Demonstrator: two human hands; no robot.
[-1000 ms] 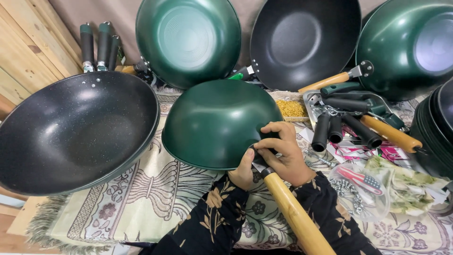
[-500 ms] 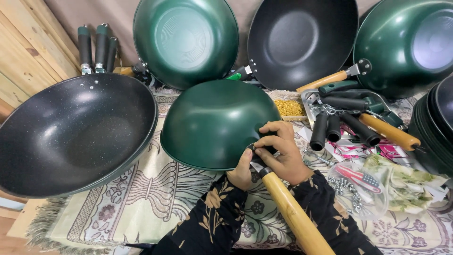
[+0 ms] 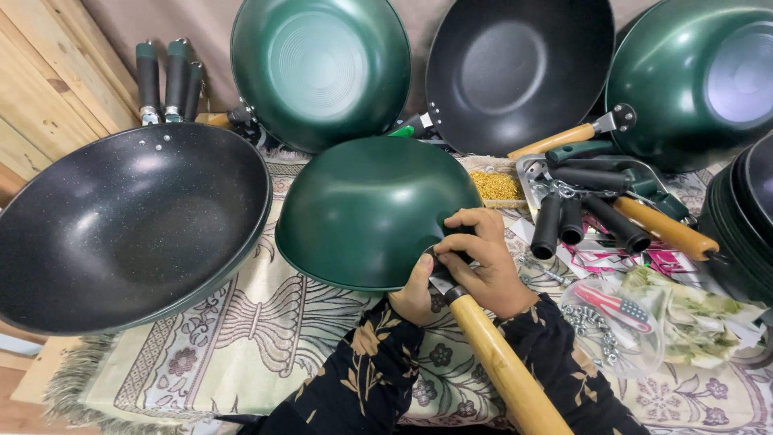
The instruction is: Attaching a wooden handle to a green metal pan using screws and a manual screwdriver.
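Gripping the joint where the wooden handle meets the upturned green wok, the right hand is curling closed over the bracket while the left hand is pinching beneath it. A black wok is crowding the green wok's left; loose handles and a screw bag are lying right.

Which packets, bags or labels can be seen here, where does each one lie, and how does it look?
Clear plastic bag: right of the right hand, rounded, holding small metal screws and a red-handled tool.
Crumpled clear bags: far right on the cloth, greenish.
Pink and white printed packets: under the loose handles, flat.
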